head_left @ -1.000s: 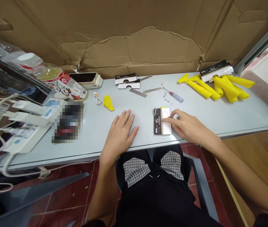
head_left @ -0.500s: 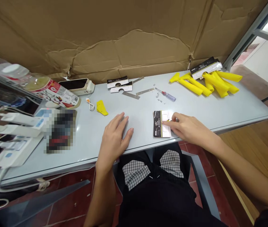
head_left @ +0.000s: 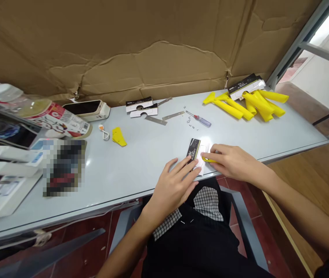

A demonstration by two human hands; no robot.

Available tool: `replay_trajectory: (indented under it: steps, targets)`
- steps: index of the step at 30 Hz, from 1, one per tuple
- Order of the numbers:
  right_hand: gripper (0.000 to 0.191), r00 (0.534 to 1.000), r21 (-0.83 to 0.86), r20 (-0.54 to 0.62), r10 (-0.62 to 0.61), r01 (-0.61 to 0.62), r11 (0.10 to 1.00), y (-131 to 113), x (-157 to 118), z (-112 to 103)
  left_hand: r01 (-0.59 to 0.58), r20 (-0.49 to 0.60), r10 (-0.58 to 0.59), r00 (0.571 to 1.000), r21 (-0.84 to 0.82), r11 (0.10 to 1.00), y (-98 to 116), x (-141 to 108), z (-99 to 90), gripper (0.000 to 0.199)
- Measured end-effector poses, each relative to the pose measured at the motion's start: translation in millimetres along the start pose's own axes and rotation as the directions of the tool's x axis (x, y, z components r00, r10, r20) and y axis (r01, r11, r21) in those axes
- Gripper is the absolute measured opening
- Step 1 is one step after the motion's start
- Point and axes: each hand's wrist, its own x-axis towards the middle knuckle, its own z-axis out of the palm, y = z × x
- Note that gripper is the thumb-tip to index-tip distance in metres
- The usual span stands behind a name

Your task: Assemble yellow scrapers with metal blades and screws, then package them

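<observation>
A black and white packaging card (head_left: 193, 148) lies near the table's front edge, in front of me. My left hand (head_left: 177, 179) rests across it, fingers stretched out over its lower left part. At the card's right side my right hand (head_left: 225, 160) is closed in a pinch on a small yellow plastic piece (head_left: 208, 159), most of which the fingers hide. Beyond the card lies a screwdriver (head_left: 203, 120) with a clear handle, several small screws (head_left: 190, 120) beside it. Thin metal blades (head_left: 173, 115) lie to their left.
Several yellow plastic handles (head_left: 251, 106) are heaped at the back right beside another card (head_left: 247, 87). More cards (head_left: 144, 111) lie at the back. Flat yellow pieces (head_left: 119, 136), a short cable (head_left: 104, 132), a phone-like device (head_left: 87, 110), a bottle (head_left: 57, 116) and a power strip (head_left: 13, 189) stand left.
My left hand has moved right, from the bare tabletop onto the card. The card has tilted slightly, and the yellow piece shows more in my right hand.
</observation>
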Motion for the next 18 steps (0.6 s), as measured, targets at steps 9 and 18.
replay_trajectory:
  steps: [9, 18]
  targets:
    - [0.036, 0.998, -0.006, -0.058, 0.024, -0.024, 1.000, 11.4, -25.1, -4.2, 0.029, -0.031, -0.030, 0.999, -0.043, 0.999, -2.2, -2.3, 2.2, 0.046]
    - [0.037, 0.959, -0.009, -0.222, 0.175, -0.182, 0.983, 58.3, -57.5, -47.2, 0.078, -0.140, -0.112, 0.984, -0.233, 0.969, -5.6, -7.4, 2.8, 0.051]
